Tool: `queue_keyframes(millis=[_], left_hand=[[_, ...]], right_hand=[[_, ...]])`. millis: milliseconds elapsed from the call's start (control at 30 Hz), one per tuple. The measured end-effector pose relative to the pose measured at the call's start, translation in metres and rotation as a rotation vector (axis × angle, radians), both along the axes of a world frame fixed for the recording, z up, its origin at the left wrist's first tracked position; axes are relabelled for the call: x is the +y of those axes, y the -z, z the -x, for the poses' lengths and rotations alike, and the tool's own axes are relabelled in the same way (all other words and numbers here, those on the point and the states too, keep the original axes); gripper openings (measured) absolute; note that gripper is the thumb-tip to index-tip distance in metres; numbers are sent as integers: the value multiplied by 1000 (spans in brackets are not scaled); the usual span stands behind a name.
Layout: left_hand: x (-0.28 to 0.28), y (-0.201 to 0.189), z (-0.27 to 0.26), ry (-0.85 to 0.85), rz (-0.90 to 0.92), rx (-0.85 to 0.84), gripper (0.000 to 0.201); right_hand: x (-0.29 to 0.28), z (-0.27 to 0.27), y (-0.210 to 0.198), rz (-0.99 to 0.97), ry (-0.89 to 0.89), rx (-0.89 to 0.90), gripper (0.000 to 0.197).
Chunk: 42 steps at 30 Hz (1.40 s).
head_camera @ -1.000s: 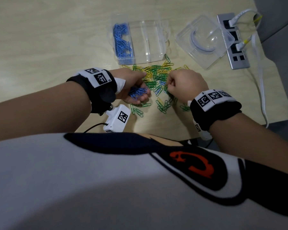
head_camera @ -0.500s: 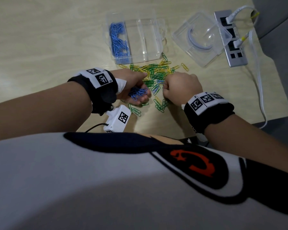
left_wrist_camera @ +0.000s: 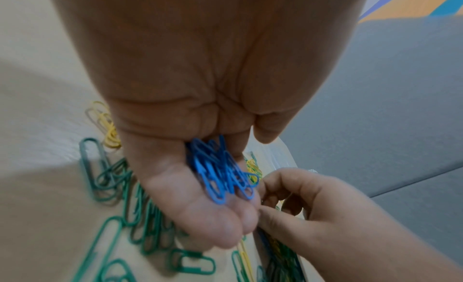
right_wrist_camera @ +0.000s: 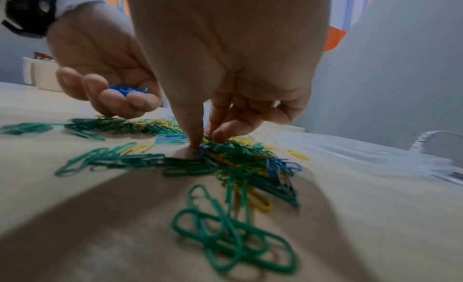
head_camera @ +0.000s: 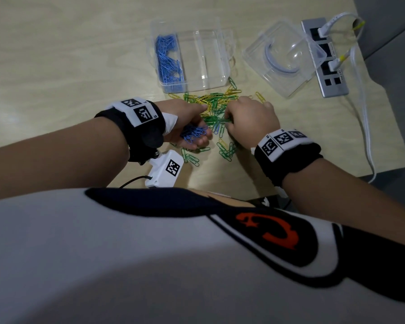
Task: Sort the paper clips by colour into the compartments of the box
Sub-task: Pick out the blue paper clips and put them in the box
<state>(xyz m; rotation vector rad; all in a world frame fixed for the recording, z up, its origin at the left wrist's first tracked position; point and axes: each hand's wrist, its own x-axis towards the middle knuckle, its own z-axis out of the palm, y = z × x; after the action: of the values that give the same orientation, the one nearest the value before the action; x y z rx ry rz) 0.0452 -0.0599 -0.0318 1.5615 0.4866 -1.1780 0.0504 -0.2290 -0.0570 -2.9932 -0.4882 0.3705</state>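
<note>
— How many boxes on the table?

— Two clear ones: one compartment box (head_camera: 189,54) and one domed case (head_camera: 284,58).

— Hands?

— Two, the left hand (head_camera: 187,127) and the right hand (head_camera: 250,120).

— And clips?

— Too many to count. Three colours: blue clips (head_camera: 168,60), green clips (head_camera: 225,149), yellow clips (head_camera: 260,97).

— Anything else?

— One power strip (head_camera: 327,73) with two plugs in it.
</note>
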Motion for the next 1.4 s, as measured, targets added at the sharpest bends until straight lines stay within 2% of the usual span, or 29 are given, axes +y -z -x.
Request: queue_keyframes(millis=[233,400,500,567,633,800,867,967,1033,1100,1167,1267,1333,1400], left_hand=[[3,3,-1,-19,-13,-18,59],[2,3,-2,-23,-8,-11,58],[2,4,-3,-27,-11,-10,59],[2,5,-3,-28,-16,-11,59],[1,4,-2,-25,-21,-13,59],[0,5,-2,-23,-28,-11,60],[-1,5,-2,-34,-14,-1,62],[-3,6,-2,-87,16,-7,60],[-4,6,-2,-107,41,-13,58],[-3,7,-1,-100,52,-7,60],[0,7,-1,-87,28,-9,63],[5,7,0,-67,-12,-32,60],[8,7,0,-66,-25,-44,54],[12,8,2,-59,-28,-57,46]], right_hand=[[-9,-7,-7,-97,121,37,21],[-17,-13,-10,-24,158,13,24],[-14,-11,-7,-37,127,-29,23],[-6,-8,-3,-51,31,-3,18],[-1,-5,2,-1,-44,12,19],[2,-2,4,70,-95,-76,23],[2,-2,-2,-41,-62,-71,19],[9,1,-14,-315,-71,38,13],[16,4,-17,-379,-103,76,16],[19,3,-15,-403,-35,53,18],[15,-1,-11,-294,41,30,17],[12,-1,-3,-67,38,76,33],[13,0,0,-43,33,86,34],[14,0,2,-48,39,92,25]])
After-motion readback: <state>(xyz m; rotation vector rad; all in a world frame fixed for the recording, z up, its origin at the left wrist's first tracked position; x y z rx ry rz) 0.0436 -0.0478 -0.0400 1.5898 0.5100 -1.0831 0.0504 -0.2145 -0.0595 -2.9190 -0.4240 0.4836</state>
